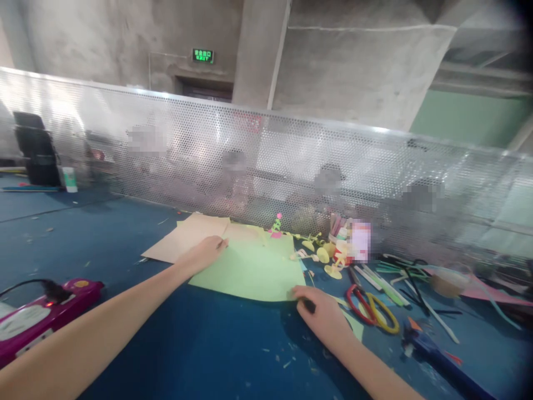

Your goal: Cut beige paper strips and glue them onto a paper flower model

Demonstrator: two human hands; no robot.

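A light green sheet of paper [254,269] lies on the blue table [200,344]. At its upper left edge is my left hand [210,250], its fingers bent and blurred, partly over a tan sheet [183,236]. My right hand [314,308] touches the green sheet's lower right corner with curled fingers. Something small and dark shows at that palm, too unclear to name. Behind the sheet stands a small green and pink figure [277,224].
Red and yellow scissors [370,308], pipe cleaners [387,286] and a blue glue gun [441,355] lie to the right. Yellow paper pieces [333,269] sit near the perforated metal divider [200,150]. A magenta power strip [50,316] is at the left.
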